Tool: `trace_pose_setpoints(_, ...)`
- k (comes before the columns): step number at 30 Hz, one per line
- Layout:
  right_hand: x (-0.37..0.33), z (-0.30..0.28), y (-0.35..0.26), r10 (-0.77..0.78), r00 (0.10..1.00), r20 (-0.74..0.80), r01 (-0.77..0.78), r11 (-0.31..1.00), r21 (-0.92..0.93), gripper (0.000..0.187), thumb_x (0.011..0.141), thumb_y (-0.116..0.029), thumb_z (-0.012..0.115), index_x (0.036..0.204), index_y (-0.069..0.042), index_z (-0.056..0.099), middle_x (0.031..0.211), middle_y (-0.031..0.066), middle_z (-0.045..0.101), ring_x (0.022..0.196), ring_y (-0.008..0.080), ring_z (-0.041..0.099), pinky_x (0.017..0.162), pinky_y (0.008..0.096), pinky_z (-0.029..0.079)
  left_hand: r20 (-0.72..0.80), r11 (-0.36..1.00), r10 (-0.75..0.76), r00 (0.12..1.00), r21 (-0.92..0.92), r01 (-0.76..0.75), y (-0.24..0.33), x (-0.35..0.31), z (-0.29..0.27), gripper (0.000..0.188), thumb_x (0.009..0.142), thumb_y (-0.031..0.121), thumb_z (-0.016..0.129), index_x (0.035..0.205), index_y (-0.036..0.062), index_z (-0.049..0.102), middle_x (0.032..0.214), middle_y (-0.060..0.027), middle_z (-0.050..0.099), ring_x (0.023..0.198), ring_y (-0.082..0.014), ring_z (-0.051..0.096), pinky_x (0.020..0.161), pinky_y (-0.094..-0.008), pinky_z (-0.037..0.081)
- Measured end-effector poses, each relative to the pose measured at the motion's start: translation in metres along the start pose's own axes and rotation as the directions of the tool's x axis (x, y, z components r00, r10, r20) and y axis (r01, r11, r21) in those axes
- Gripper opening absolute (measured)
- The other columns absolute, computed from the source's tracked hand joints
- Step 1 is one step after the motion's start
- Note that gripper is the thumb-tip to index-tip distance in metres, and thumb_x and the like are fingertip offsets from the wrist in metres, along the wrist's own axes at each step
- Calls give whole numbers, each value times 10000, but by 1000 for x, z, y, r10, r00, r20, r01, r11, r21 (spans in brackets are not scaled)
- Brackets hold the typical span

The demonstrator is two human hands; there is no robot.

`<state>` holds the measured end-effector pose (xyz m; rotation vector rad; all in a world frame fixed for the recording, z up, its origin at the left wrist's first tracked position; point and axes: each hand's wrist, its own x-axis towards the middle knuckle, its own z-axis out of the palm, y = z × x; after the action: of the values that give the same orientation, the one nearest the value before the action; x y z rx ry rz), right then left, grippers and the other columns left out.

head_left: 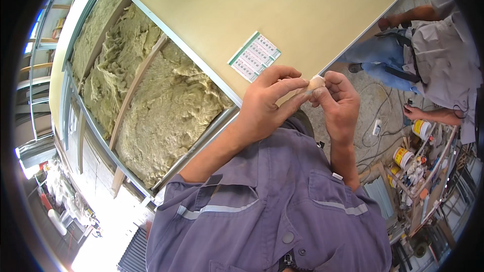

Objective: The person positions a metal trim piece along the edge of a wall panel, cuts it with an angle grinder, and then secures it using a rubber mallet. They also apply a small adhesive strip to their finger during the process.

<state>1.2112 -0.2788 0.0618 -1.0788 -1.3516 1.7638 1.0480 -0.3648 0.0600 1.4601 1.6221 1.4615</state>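
My two hands meet in front of my chest, over the near corner of a cream panel (272, 0). Between the fingertips is a small, beige-and-white piece (316, 82), perhaps an adhesive plaster; its exact kind is too small to make out. The right hand (340, 102) pinches it between thumb and curled fingers. From the other side, my left hand (272, 98) has its thumb and forefinger drawn together at the piece. Just beyond the left hand, a flat white sheet with green printed edges and rows of small marked sections (254, 56) lies on the panel.
Left of the panel, a metal frame with wooden battens holds yellowish insulation wool (166, 116). At right, another person in blue trousers (385, 58) bends over. Cables (378, 143) trail across the floor near a cluttered rack with yellow-and-white tubs (403, 157).
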Motion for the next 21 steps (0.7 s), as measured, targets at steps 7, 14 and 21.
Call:
trace_pose_setpoints(7,-2,4,1,-8,1000,27,8,1000,-1,210,946,65,642,1153,52,611,917,52,676,756,92,642,653,218,517,23,1000,-12,1000,-14,12,-5,-4,-1,172,888,63,744,1051,9,729,1037,-152,693,938,-295,680,791,-380,551)
trace_pose_setpoints(14,-2,8,-1,-17,998,62,25,992,-126,154,918,84,650,1063,32,640,900,-10,629,758,28,572,649,189,471,31,999,-34,999,29,34,-5,-5,-3,136,911,31,694,1036,-11,723,993,-145,705,901,-267,708,770,-351,557)
trace_pose_setpoints(21,0,-2,2,34,988,148,-9,986,-165,142,908,74,647,1040,23,639,874,-42,591,753,9,537,651,174,434,37,949,-298,954,-100,300,-1,-3,-11,117,931,64,673,989,-31,709,936,-90,712,813,-165,671,729,-295,525)
